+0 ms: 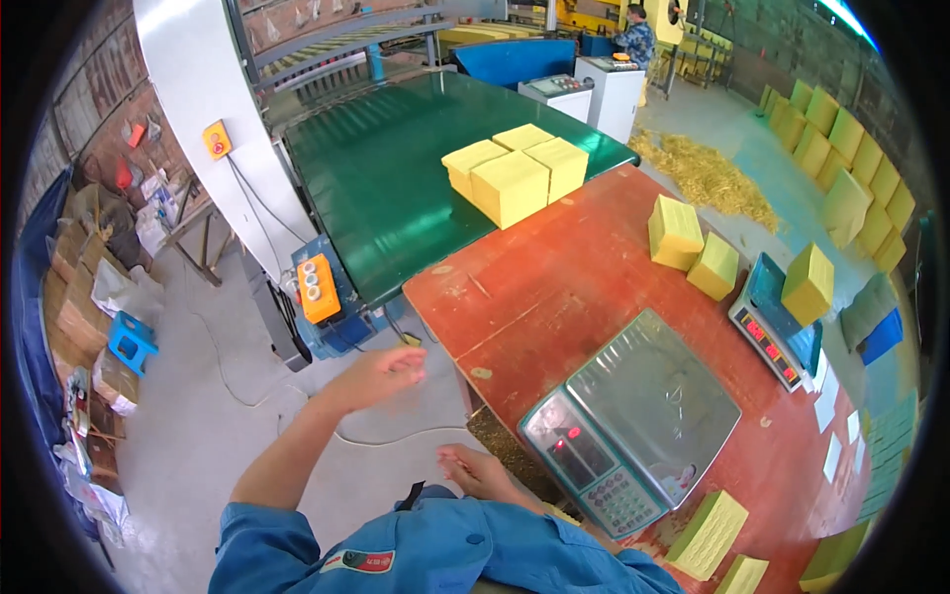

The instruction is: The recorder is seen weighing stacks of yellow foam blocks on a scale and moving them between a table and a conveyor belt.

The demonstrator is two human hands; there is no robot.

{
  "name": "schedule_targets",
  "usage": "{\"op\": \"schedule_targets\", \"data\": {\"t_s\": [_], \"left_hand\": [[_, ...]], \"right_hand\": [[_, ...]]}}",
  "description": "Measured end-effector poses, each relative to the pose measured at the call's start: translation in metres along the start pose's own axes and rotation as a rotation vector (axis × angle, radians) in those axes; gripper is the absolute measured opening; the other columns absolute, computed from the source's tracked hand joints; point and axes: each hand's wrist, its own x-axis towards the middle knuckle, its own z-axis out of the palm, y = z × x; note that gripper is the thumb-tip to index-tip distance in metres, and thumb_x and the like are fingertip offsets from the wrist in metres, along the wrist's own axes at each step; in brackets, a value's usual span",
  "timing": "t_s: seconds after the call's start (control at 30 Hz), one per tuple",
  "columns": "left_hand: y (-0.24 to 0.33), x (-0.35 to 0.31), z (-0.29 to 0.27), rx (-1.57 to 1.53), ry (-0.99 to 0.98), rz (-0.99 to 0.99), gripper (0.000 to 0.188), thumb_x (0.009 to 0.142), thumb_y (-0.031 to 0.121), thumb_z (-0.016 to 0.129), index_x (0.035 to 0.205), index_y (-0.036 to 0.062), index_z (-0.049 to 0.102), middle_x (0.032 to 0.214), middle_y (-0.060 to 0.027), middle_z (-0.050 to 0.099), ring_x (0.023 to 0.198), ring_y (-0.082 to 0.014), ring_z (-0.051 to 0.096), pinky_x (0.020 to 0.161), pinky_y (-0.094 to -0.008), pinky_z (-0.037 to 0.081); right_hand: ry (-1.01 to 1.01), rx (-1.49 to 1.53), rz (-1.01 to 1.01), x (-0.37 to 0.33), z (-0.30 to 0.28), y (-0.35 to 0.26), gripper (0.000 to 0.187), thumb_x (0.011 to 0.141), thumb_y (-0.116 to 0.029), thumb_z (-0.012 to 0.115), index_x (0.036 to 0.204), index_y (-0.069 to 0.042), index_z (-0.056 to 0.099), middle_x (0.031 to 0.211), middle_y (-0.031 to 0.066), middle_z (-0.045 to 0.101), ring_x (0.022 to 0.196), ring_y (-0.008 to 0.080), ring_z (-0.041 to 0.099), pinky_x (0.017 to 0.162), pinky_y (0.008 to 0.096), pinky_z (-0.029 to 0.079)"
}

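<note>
My left hand (381, 377) is in the air beyond the near left corner of the red table, its fingers loosely bent and apart, with nothing visible in it. Close to my body, my right hand (479, 471) hovers by the table edge, palm up with half-curled fingers; it looks empty. Nearest to it is a flat electronic scale (658, 406) with a bare metal pan and lit red digits. Several yellow blocks (510, 185), pushed together in a square, sit where the green conveyor belt (381, 163) meets the red table (495, 317).
More yellow blocks (676, 233) stand on the table's far side, one on a second scale (762, 342). Another yellow block (708, 535) lies at the near right. An orange button box (318, 288) is beside the belt. Stacked blocks (846, 134) line the right wall. A person (635, 42) stands far back.
</note>
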Motion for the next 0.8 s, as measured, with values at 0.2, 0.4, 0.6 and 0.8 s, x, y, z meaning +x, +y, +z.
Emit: {"op": "schedule_targets", "data": {"t_s": [0.2,0.4,0.6,0.8], "left_hand": [[0.02,0.123,-0.071,0.288,0.068,0.117,0.064,0.092,0.043,0.066,0.139,0.0012,0.052,0.14,-0.0204,0.055,0.131,-0.0308,0.052,0.107,-0.0384,0.042],[0.044,0.337,-0.119,0.439,0.212,0.189,0.085,0.091,0.059,0.057,0.145,-0.0041,0.041,0.149,-0.0255,0.043,0.14,-0.036,0.04,0.115,-0.0411,0.034],[0.043,0.497,-0.119,0.698,0.248,0.196,0.082,0.094,0.058,0.049,0.148,-0.0012,0.036,0.152,-0.0232,0.04,0.143,-0.0326,0.035,0.117,-0.0424,0.03],[0.015,0.526,-0.094,0.893,0.298,0.291,0.08,0.096,0.056,0.043,0.148,-0.0035,0.034,0.155,-0.023,0.034,0.145,-0.0334,0.031,0.12,-0.0477,0.021]], "right_hand": [[0.157,-0.178,-0.156,0.069,-0.016,-0.016,0.041,0.093,-0.019,0.066,0.131,-0.008,0.055,0.117,0.0185,0.066,0.095,0.0307,0.068,0.082,0.038,0.055],[0.6,-0.615,-0.287,0.119,-0.039,-0.027,0.043,0.085,-0.008,0.068,0.127,-0.006,0.059,0.126,0.0183,0.06,0.111,0.0356,0.061,0.091,0.0419,0.052],[0.863,-0.744,-0.143,0.145,-0.039,-0.011,0.042,0.08,-0.005,0.068,0.121,-0.004,0.063,0.129,0.017,0.059,0.116,0.0368,0.059,0.097,0.0444,0.049],[1.009,-0.729,-0.057,0.154,-0.039,-0.019,0.035,0.076,0.0,0.068,0.111,0.0,0.066,0.12,0.0184,0.064,0.109,0.0364,0.062,0.092,0.0435,0.053]]}}
